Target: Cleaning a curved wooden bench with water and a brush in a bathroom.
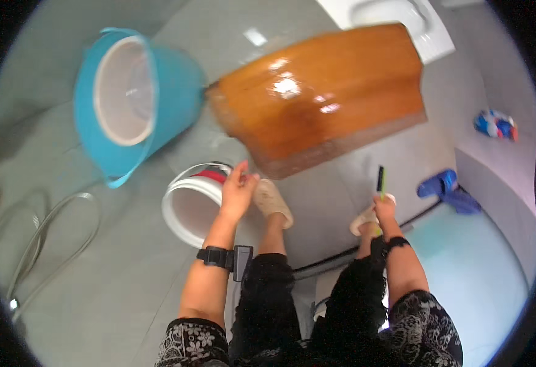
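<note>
My left hand (pixel 237 194) is raised over the rim of a white bucket (pixel 173 211), its fingers loosely bent and apart with nothing visible in them. My right hand (pixel 385 210) is closed around the handle of a narrow green-and-black tool (pixel 381 182), which looks like a brush, pointing away from me. Ahead of both hands lies a large wet, shiny orange-brown panel (pixel 341 79) with a wood-like surface and a bent shape. Neither hand touches it.
A tall light-blue tub (pixel 179 85) with a white basin (pixel 99 92) inside stands at the far left. A hose (pixel 50 223) curls on the left floor. Blue slippers (pixel 439 182) lie right, near a ledge (pixel 494 183). Behind the panel is a white washbasin (pixel 442 46). The floor looks wet.
</note>
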{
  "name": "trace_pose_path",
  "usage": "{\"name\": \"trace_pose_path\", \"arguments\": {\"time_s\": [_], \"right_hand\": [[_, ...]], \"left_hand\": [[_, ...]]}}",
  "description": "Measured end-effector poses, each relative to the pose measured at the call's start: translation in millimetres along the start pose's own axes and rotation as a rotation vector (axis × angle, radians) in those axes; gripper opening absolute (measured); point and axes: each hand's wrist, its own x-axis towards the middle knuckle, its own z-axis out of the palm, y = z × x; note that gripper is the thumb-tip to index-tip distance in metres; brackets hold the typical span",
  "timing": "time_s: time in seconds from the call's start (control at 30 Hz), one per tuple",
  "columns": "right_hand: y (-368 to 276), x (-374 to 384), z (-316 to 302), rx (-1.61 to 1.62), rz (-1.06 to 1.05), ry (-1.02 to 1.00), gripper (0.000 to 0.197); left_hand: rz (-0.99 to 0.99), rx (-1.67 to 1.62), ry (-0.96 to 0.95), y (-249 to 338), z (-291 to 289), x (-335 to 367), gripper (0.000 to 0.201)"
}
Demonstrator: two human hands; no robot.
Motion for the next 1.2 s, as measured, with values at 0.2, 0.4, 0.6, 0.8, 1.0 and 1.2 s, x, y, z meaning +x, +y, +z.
{"name": "trace_pose_path", "arguments": {"time_s": [0.2,0.4,0.6,0.8,1.0,1.2], "right_hand": [[-46,-49,24,-0.092,-0.020,-0.124,0.021],[-88,-87,59,-0.104,-0.233,-0.362,0.017],[-93,-109,57,-0.095,-0.150,-0.332,0.015],[-87,-120,45,-0.181,-0.031,-0.295,0.017],[-103,-134,43,-0.201,0.048,-0.296,0.018],[-88,-128,38,-0.146,-0.016,-0.282,0.019]], "left_hand": [[0.112,-0.700,0.592,72,-145,18,0.030],[-0.181,-1.275,0.404,48,-235,74,0.043],[-0.497,-1.554,0.520,40,-245,129,0.039],[-0.115,-1.169,0.469,26,-293,123,0.019],[0.085,-0.121,0.925,49,-293,96,0.021],[0.097,0.470,0.919,38,-252,116,0.019]]}}
